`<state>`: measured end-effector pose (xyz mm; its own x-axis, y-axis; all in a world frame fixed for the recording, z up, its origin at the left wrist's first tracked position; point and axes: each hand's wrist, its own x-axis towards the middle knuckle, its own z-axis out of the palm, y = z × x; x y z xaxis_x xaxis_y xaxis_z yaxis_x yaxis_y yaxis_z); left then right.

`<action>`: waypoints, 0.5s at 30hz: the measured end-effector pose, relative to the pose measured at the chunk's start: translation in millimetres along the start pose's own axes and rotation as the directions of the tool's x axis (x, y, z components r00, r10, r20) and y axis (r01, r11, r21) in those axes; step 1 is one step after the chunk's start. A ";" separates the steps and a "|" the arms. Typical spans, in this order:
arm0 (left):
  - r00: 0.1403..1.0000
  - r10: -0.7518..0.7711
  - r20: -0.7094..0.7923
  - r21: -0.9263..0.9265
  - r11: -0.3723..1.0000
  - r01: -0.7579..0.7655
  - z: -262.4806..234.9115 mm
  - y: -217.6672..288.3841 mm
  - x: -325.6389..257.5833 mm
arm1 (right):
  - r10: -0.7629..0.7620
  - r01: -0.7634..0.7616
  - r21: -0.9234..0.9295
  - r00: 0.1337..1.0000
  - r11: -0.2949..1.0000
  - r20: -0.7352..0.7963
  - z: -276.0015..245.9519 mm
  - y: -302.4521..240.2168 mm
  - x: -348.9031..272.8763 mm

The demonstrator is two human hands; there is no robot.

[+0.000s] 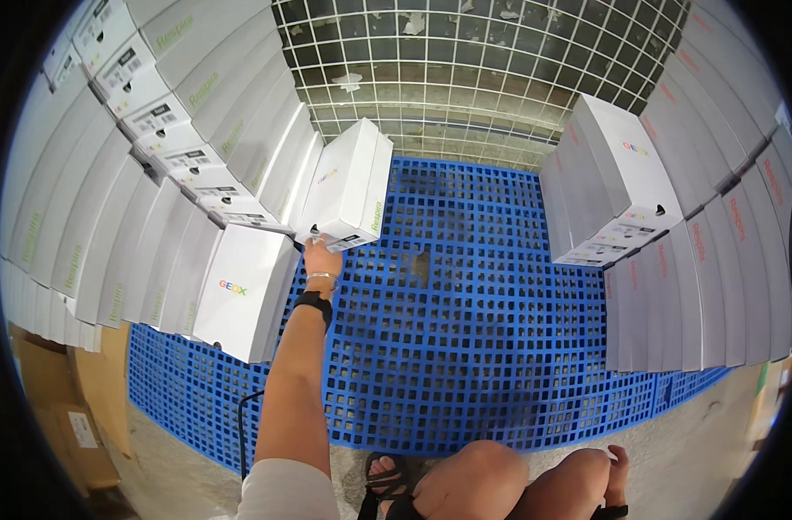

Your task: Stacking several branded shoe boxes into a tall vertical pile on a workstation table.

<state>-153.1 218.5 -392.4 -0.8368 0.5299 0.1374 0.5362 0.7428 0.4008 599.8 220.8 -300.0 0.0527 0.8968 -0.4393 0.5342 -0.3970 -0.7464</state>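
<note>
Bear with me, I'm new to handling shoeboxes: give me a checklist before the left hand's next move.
1. Left hand touching the white shoebox: ok, at its near end.
2. Firm grip: cannot tell, some fingers are hidden.
3. Right hand supporting the box: not ok, it's beside the right knee.
4. Room to the box's right: ok, blue plastic grating shows there.
5. Box contents: cannot tell, none show.

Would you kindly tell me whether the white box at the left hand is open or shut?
Shut, it seems: no raised lid or contents show on the white box, whose near end the left hand touches.
</note>
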 end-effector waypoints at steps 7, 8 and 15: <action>0.975 -0.017 -0.223 -0.382 0.921 -0.072 -3.4 3.8 12.9 | 0.015 -0.028 -0.223 0.998 0.975 -0.059 -2.6 -19.1 -6.4; 0.974 -0.022 -0.224 -0.372 0.926 -0.065 -3.9 4.9 14.3 | -0.025 0.021 -0.241 1.000 0.970 -0.011 -0.4 -21.8 -8.0; 0.985 0.014 -0.173 0.000 1.000 -0.014 15.8 -19.9 13.9 | -0.053 0.089 -0.249 0.988 0.964 0.146 11.4 -15.3 4.3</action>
<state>-173.6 217.6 -412.8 -0.8358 0.4614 0.2975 0.5479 0.7353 0.3989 582.3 228.5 -296.2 -0.0994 0.8785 -0.4672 0.7299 -0.2548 -0.6343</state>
